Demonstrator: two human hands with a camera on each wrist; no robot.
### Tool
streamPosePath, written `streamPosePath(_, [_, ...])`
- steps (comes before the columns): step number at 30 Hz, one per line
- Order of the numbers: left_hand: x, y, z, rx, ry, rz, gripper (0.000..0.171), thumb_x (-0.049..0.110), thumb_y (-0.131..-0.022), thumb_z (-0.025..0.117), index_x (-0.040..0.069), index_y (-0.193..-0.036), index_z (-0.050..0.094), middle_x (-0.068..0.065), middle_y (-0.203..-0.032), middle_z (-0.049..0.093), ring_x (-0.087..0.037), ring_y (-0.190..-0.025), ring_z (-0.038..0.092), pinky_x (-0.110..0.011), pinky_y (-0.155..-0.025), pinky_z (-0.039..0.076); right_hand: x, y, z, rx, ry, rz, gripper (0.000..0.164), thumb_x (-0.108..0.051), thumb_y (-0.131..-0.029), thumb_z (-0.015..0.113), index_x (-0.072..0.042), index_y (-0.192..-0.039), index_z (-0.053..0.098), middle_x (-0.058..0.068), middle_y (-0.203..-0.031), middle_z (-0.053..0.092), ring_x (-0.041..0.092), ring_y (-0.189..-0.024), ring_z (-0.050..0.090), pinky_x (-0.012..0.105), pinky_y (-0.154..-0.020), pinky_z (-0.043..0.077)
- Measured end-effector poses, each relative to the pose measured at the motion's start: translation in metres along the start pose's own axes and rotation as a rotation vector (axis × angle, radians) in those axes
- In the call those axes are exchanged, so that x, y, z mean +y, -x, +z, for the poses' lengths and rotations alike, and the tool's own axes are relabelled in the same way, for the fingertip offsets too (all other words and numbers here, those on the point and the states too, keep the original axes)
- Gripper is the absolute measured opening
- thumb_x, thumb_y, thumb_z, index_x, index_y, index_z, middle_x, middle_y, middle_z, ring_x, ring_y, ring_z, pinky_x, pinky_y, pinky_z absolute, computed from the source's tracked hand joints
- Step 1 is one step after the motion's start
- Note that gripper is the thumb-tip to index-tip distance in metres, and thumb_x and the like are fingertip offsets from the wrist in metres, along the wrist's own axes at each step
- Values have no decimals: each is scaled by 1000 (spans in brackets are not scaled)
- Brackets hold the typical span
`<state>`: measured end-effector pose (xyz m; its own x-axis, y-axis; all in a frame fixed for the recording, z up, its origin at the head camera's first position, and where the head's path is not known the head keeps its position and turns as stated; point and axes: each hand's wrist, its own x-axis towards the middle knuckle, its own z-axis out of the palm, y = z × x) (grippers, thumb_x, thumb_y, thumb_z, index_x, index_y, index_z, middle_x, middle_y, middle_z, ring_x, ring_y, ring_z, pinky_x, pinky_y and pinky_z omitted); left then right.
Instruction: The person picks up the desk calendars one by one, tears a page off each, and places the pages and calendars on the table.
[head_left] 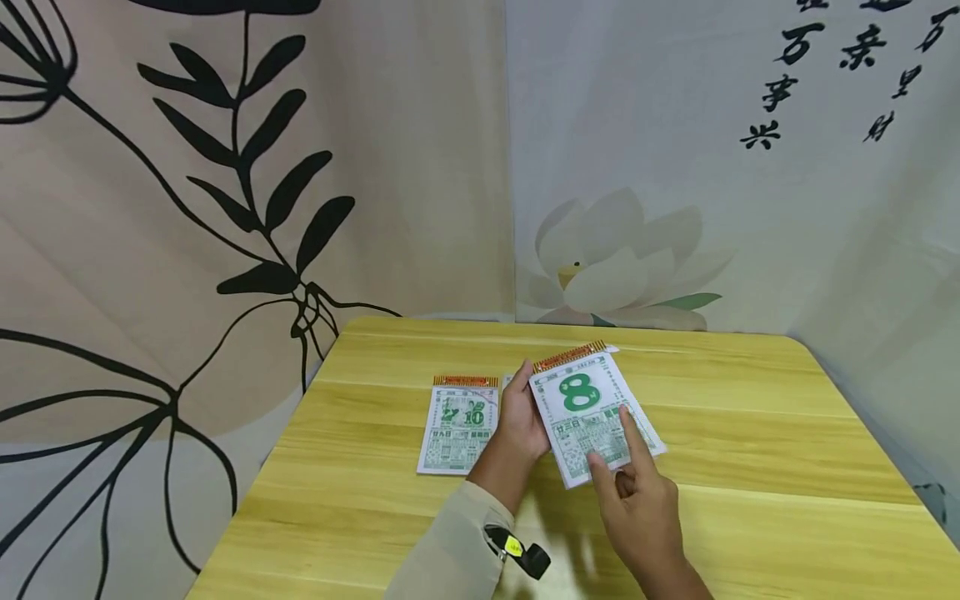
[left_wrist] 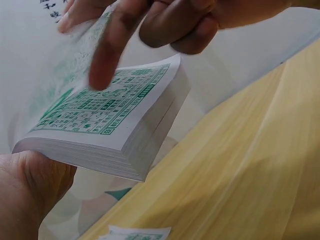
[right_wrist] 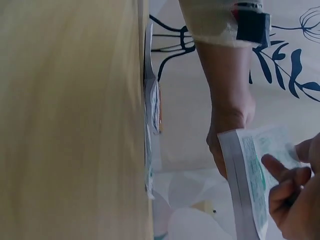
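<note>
A thick tear-off calendar pad (head_left: 576, 429), with a large green 8 and a red-and-gold strip along its top, is held up over the table. My left hand (head_left: 522, 421) grips it by its left side. Over the lower part of the page is my right hand (head_left: 643, 504), index finger extended onto the print and thumb near the bottom edge. Its other fingers are bent. In the left wrist view, a blurred sheet (left_wrist: 62, 75) rises from the pad beside the right fingers. Left of the hands, a second calendar pad (head_left: 459, 429) lies on the table.
The wooden table (head_left: 750, 417) extends around both hands. Part of another paper item (left_wrist: 140, 234) shows low in the left wrist view. Behind the table hang printed cloths, one with a black plant (head_left: 251, 150), one with a pale flower (head_left: 622, 258).
</note>
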<state>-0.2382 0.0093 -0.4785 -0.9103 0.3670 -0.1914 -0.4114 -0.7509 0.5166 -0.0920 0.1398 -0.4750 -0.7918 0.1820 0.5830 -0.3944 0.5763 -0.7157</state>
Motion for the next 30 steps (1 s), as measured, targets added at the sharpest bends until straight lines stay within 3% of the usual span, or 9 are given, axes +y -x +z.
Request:
streamPosePath(2, [0, -1, 0, -2, 11, 1, 64, 54, -117, 32, 9, -160, 45, -11, -152, 61, -27, -147, 58, -44, -129, 42, 0, 1, 2, -38, -65, -25, 67, 8, -95, 79, -6, -157, 57, 1, -64, 69, -17, -49, 36, 11, -39, 31])
streamPosePath(4, [0, -2, 0, -8, 15, 6, 65, 54, -117, 32, 8, -161, 44, -12, -152, 61, -28, -148, 57, -45, -130, 41, -2, 1, 2, -72, -155, 13, 53, 9, -96, 77, -5, -146, 68, 1, -63, 69, -16, -48, 37, 11, -38, 31])
streamPosePath(7, [0, -3, 0, -10, 19, 6, 66, 54, -117, 32, 7, -162, 42, -12, -153, 61, -29, -148, 57, -45, -129, 42, -4, 0, 2, -89, -270, 120, 33, 9, -96, 76, -4, -126, 80, -7, -58, 59, -12, -46, 32, 13, -37, 28])
streamPosePath(10, [1, -3, 0, -10, 12, -3, 67, 55, -117, 31, 8, -164, 40, -11, -151, 61, -28, -148, 57, -44, -129, 42, -6, -1, 2, -113, -355, 263, 22, 8, -97, 76, -1, -115, 83, -8, -76, 72, -6, -53, 49, 16, -44, 42])
streamPosePath(12, [1, -3, 0, -10, 7, -11, 67, 55, -117, 31, 8, -164, 41, -10, -149, 62, -27, -146, 58, -43, -128, 43, -7, -2, 3, -126, -371, 309, 18, 8, -95, 77, 1, -111, 83, -6, -90, 78, -1, -58, 57, 18, -49, 47])
streamPosePath(16, [2, -3, 1, -16, -3, -19, 66, 57, -116, 31, 8, -159, 45, -9, -148, 63, -26, -145, 59, -42, -127, 43, -8, -2, 4, -131, -356, 336, 17, 9, -93, 80, 1, -108, 83, -9, -93, 79, 4, -63, 64, 21, -53, 52])
streamPosePath(25, [2, -4, 0, -26, 12, -29, 67, 57, -116, 31, 9, -163, 42, -13, -160, 55, -30, -155, 50, -45, -132, 37, -6, -2, 2, -138, -326, 357, 15, 4, -94, 81, -1, -108, 84, -9, -80, 74, 3, -53, 53, 23, -44, 41])
streamPosePath(30, [2, -5, 0, -20, 9, -23, 67, 56, -117, 31, 9, -163, 40, -13, -162, 53, -31, -156, 49, -45, -132, 37, -6, -3, 2, -167, -312, 394, 15, 2, -96, 80, -5, -109, 84, -12, -58, 53, 1, -48, 41, 20, -39, 33])
